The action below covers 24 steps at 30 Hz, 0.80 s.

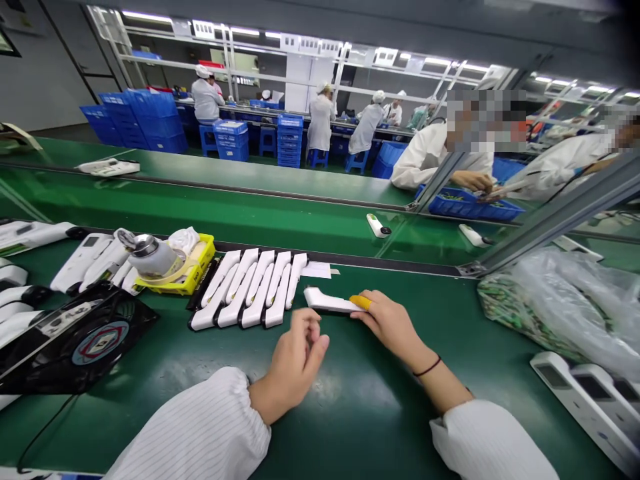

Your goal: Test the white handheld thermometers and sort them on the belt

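Note:
My right hand grips the end of a white handheld device, shaped like an infrared thermometer, close to the green bench top. A yellow finger cot covers one of its fingertips. Just left of it, my left hand hovers over the bench with fingers loosely bent, thumb apart and nothing visible in it. Beyond that hand lies a row of several similar white devices, side by side and slanted. A small white paper lies behind the row's right end.
At left are a yellow tray, a metal-topped bottle, a black fan and more white devices. A plastic bag of circuit boards and devices with screens sit right. Behind runs a green conveyor; co-workers sit beyond.

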Each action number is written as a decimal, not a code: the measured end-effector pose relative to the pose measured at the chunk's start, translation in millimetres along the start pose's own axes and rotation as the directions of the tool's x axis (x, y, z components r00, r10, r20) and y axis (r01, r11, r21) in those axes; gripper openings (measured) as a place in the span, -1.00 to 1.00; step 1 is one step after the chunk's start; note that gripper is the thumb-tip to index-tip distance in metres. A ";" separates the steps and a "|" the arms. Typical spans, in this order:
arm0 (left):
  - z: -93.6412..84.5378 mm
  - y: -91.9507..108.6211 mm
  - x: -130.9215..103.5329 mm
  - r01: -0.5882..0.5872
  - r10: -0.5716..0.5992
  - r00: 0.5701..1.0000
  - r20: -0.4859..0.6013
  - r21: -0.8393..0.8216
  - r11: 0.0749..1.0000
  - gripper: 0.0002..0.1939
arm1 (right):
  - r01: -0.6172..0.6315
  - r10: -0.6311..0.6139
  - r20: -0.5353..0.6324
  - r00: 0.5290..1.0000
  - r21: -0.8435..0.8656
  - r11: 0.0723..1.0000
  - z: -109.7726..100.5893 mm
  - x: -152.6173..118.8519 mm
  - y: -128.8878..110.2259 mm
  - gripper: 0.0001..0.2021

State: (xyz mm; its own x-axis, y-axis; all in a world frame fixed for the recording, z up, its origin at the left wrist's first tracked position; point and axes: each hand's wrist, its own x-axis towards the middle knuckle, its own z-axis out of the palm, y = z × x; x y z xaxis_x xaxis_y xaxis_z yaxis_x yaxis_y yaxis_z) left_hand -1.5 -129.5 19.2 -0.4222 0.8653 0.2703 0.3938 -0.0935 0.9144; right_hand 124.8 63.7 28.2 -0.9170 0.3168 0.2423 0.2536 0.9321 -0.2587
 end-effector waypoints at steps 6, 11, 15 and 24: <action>1.4 11.9 -1.0 -0.356 0.257 0.925 0.279 0.403 0.843 -0.77 | 0.243 -0.219 0.145 0.965 -0.170 0.955 2.7 44.6 11.7 -0.80; 9.8 -9.0 3.2 -0.265 0.191 0.964 0.187 0.752 0.604 -0.63 | 0.292 -0.265 0.162 0.951 -0.179 0.939 19.6 82.8 -11.3 -0.76; 14.3 -29.3 6.0 -0.196 0.186 0.975 0.125 0.879 0.434 -0.56 | 0.189 -0.185 0.054 0.981 -0.075 0.979 35.5 98.2 -18.6 -0.68; 18.1 -38.9 7.4 -0.136 0.341 0.940 0.016 0.934 0.331 -0.53 | -0.105 0.075 -0.131 0.989 -0.239 0.965 42.8 149.0 54.6 -0.70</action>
State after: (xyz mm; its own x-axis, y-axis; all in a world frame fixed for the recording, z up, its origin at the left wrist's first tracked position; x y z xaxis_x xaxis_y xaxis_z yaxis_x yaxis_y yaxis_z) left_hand -5.1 -110.6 -19.9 -0.2492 0.7895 0.5608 0.9503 0.3109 -0.0153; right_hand -11.1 154.3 10.2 -0.8473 0.4061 0.3423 0.4147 0.9085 -0.0514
